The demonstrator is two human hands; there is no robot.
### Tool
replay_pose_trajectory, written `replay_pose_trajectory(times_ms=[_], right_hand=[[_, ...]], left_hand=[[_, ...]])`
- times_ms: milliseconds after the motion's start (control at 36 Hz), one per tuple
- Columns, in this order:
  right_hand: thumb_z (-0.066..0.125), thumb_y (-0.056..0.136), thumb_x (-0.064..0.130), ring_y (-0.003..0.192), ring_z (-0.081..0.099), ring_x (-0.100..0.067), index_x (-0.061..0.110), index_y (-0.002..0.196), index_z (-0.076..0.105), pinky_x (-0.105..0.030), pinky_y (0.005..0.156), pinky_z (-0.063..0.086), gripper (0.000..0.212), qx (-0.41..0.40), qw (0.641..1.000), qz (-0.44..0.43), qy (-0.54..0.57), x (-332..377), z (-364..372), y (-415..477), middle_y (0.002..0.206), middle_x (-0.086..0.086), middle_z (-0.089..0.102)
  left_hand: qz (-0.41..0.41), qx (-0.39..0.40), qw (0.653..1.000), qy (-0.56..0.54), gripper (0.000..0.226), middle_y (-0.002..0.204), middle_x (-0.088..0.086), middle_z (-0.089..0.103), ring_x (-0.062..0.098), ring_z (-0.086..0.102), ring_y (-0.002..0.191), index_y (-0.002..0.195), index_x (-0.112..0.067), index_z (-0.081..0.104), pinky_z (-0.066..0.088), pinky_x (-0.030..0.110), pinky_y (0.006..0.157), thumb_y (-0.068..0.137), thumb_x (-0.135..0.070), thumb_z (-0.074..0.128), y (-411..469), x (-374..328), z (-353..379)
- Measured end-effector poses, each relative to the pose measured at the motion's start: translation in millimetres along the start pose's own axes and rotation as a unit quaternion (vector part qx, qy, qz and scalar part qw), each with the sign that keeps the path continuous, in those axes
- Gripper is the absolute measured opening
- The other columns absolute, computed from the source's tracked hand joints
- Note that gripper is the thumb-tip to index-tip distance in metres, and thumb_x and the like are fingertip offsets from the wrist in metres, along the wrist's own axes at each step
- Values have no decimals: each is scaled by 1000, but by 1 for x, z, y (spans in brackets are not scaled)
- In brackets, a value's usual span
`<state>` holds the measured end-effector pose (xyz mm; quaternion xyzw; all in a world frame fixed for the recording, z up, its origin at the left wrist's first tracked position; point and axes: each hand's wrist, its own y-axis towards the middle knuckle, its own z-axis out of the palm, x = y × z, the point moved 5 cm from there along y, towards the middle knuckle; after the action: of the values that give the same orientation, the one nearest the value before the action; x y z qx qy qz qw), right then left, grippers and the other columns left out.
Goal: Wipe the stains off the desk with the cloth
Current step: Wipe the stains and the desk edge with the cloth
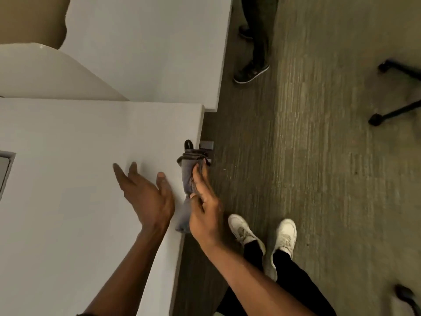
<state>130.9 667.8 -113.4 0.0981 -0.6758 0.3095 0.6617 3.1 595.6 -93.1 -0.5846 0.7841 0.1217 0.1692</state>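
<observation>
Both hands met at the desk [68,156] edge, frame centre: left hand [148,197] spread, empty; right hand [205,213] pinched the bunched cloth [188,179]. Cloth looked soft, light, easily regripped mid-bundle.

text: none legible | labels, brands, numbers, signs: none legible | bench [68,179]: plain white, unmarked | cloth [188,179]: plain grey, unmarked | shoes [262,231]: white, marks too blurred to read
</observation>
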Motion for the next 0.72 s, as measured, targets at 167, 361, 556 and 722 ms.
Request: replay_pose_trajectory(times_ms=[167, 361, 556, 722], right_hand=[[48, 103, -12, 155, 36, -5, 12, 156, 45, -27, 128, 31, 59, -4, 984, 130, 120, -19, -11, -23, 165, 4, 43], [45, 104, -10, 156, 33, -3, 17, 158, 44, -34, 130, 30, 60, -11, 979, 148, 142, -17, -2, -11, 167, 6, 41], [50, 102, -10, 158, 30, -10, 15, 158, 43, -37, 130, 31, 62, -39, 995, 73, 47, 13, -9, 66, 170, 1, 36], [49, 98, -17, 161, 25, -10, 9, 158, 41, -31, 130, 29, 67, -19, 999, 37, -5, 12, -7, 33, 171, -3, 34]], left_hand=[[76, 5, 996, 46, 58, 180, 20, 14, 41, 22, 166, 158, 2, 39, 25, 56, 133, 111, -27, 56, 27, -23, 12], [109, -17, 993, 52, 51, 173, 26, 28, 41, 27, 162, 155, 3, 43, 27, 49, 131, 113, -27, 46, 25, -25, 21], [111, -27, 992, 55, 53, 165, 23, 41, 40, 39, 155, 152, 0, 48, 37, 57, 126, 111, -33, 45, 26, -22, 22], [114, -40, 991, 55, 48, 163, 20, 43, 38, 41, 153, 150, -3, 48, 40, 60, 122, 111, -32, 46, 28, -17, 25]])
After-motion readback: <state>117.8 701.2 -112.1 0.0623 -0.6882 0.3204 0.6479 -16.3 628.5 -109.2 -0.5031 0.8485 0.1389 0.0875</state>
